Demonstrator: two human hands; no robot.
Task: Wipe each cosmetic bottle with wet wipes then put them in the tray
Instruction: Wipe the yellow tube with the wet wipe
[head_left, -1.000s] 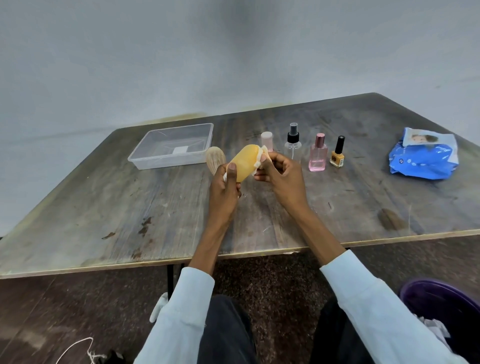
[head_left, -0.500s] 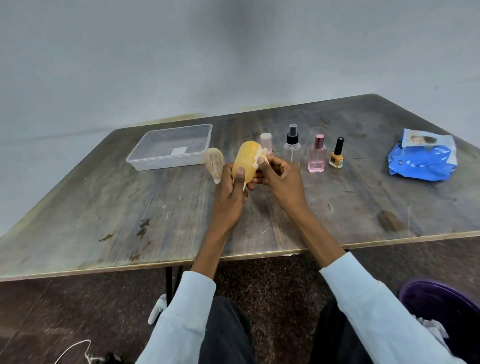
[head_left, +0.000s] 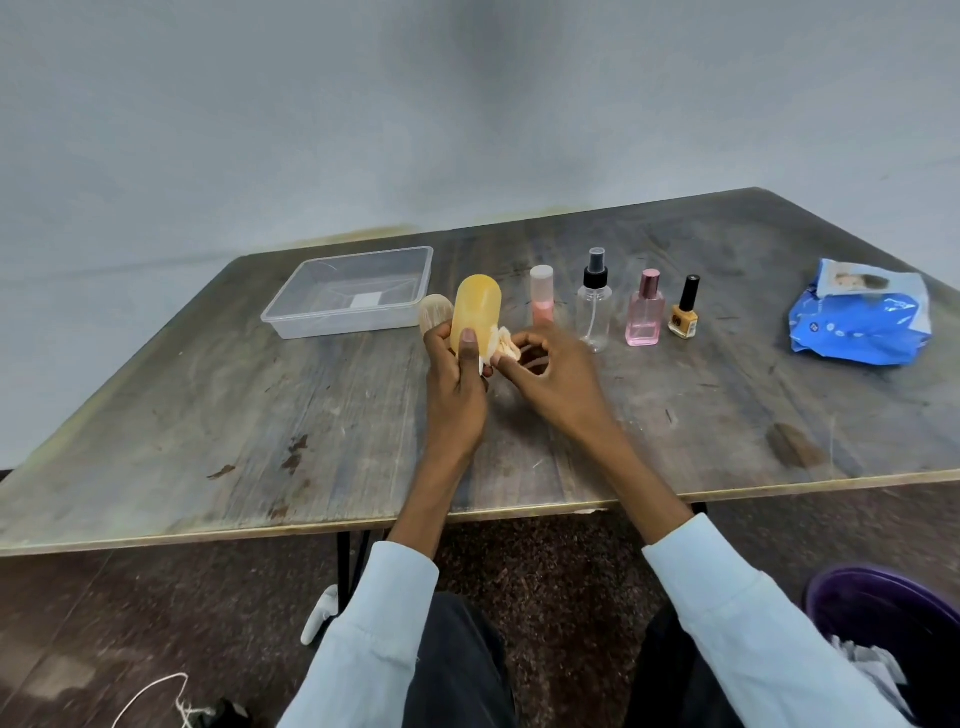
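A yellow bottle (head_left: 475, 317) is gripped upright in the left hand (head_left: 457, 384), the thumb laid up its front and the fingers curled round its lower half, while a crumpled wet wipe (head_left: 503, 347) is pinched between the thumb and fingertips of the right hand (head_left: 556, 379) and held against the bottle's lower right side. The bottle is raised above the wooden table (head_left: 260, 426), in front of a pale rounded object (head_left: 435, 317) whose nature cannot be made out. It is judged to be smooth, light plastic — likely slick once dampened — so a firm wrap round the waist, as now, is best kept, with the domed top left free for wiping. Beyond the hands a row is formed by a pink-capped bottle (head_left: 541, 293), a clear spray bottle (head_left: 594, 306), a pink perfume bottle (head_left: 645, 312) and a small nail polish bottle (head_left: 685, 312); the last two (probably glass) should be taken by the body, not the cap, and set down gently. The clear tray (head_left: 291, 314) is seen further left, nothing yet placed in it, and the blue wipes pack (head_left: 862, 322) lies well apart on the right.
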